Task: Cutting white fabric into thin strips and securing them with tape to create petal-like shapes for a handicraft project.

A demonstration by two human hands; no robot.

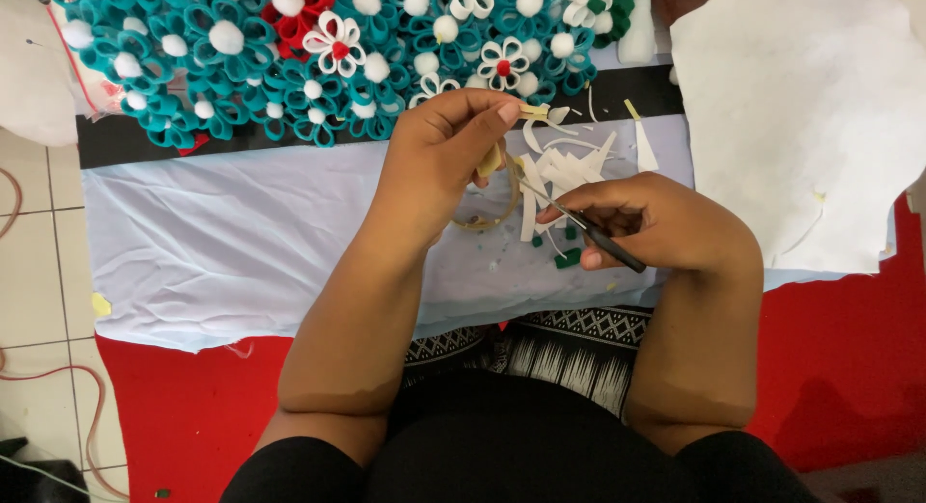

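Head view, looking down. Left hand (446,141) at about 12 o'clock from the lap, fingers pinched around a small cream strip (533,109), held above a pale blue cloth (222,243). Right hand (656,223) at 2 o'clock, fingers clenched around small scissors (584,225) with black handles, blades pointing toward 10 o'clock at the left hand. Just between both hands, a heap of white cut strips (564,170) lying on the cloth, with a few green scraps (567,257) near the right thumb. Beyond, at 12 o'clock, a mat of teal loop flowers (241,69) with white pompoms. At 2 o'clock, a white sheet (801,117) over red fabric (849,368).
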